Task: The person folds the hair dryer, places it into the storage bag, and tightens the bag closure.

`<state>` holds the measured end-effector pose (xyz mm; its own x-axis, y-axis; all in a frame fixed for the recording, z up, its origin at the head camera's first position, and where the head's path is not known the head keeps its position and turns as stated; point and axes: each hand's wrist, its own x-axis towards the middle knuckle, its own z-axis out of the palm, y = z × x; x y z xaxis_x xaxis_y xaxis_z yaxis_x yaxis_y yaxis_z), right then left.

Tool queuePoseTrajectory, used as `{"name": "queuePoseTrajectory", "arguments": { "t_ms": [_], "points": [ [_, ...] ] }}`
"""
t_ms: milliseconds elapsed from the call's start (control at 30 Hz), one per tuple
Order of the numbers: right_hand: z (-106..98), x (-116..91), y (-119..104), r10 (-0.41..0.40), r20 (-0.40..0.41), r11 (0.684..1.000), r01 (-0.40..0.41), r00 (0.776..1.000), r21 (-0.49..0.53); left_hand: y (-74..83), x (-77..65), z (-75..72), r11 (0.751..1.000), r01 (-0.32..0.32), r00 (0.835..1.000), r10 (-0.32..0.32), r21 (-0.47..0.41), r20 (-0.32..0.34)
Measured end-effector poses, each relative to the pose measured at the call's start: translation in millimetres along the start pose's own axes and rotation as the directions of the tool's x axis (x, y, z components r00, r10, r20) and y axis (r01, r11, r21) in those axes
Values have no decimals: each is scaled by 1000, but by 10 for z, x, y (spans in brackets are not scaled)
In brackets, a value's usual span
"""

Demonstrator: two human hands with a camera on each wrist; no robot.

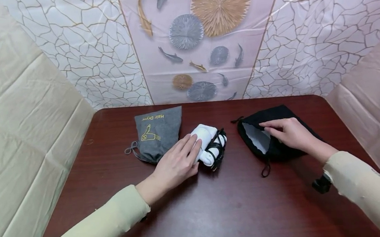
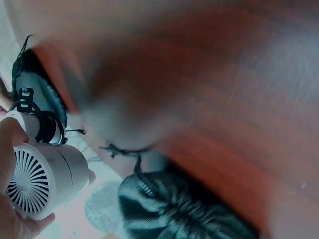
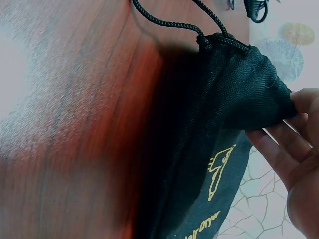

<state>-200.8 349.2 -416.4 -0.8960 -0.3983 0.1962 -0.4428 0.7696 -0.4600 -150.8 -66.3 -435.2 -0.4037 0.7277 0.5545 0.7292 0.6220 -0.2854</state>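
Note:
A white hair dryer point(image 1: 202, 135) lies folded in the middle of the table, a black cord point(image 1: 220, 140) wound about its handle. My left hand point(image 1: 177, 160) grips its body; in the left wrist view the fingers and thumb wrap round the dryer's slotted round end point(image 2: 29, 178). At the right, a black drawstring pouch point(image 1: 269, 116) lies with its mouth spread, showing a grey lining point(image 1: 257, 137). The rim of that mouth is pinched between the thumb and fingers of my right hand point(image 1: 289, 135). Yellow print point(image 3: 219, 172) marks the pouch in the right wrist view.
Left of the dryer lies a grey drawstring pouch point(image 1: 164, 136) printed "Hair Dryer", its cord loop point(image 1: 131, 148) pointing left. Everything rests on a dark red-brown table point(image 1: 220, 215). Patterned cloth point(image 1: 100, 47) hangs behind the table, with plain cloth at both sides.

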Motion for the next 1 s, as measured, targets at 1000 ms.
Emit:
{"name": "queuePoseTrajectory", "arguments": {
  "t_ms": [1000],
  "points": [
    [44, 205, -440, -151, -60, 989, 151, 987, -3, 344, 364, 117, 986, -154, 976, 141, -66, -167]
  ]
}}
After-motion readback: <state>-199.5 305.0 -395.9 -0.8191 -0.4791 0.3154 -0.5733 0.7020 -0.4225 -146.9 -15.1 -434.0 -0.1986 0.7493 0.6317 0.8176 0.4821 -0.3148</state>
